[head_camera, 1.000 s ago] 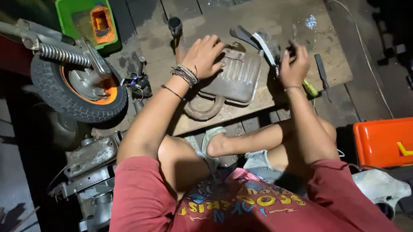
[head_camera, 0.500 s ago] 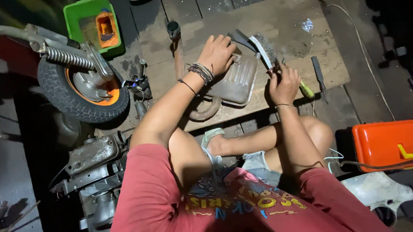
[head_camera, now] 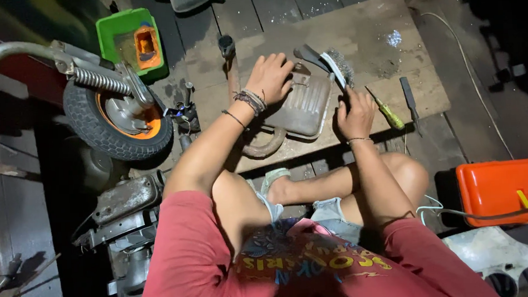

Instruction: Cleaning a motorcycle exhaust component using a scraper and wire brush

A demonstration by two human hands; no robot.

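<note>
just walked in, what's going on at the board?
A person sits cross-legged at a wooden board. The left hand presses down on a grey metal muffler lying on it; the right hand holds a wire brush against the muffler's edge. A yellow-handled screwdriver lies beside it.

Grey, rust-stained metal muffler [head_camera: 302, 106] on a brown wooden board [head_camera: 365, 39]; wire brush [head_camera: 331, 63] with dark handle and silvery bristles; screwdriver [head_camera: 385, 110] with yellow-green handle. Black ribbed tyre [head_camera: 100, 136] around an orange hub, green tub [head_camera: 122, 30] with an orange box [head_camera: 146, 44] inside, bright orange case [head_camera: 499, 190] with a yellow clasp. Red shirt [head_camera: 192, 256] with yellow and orange lettering, pale denim shorts [head_camera: 330, 210].
</note>
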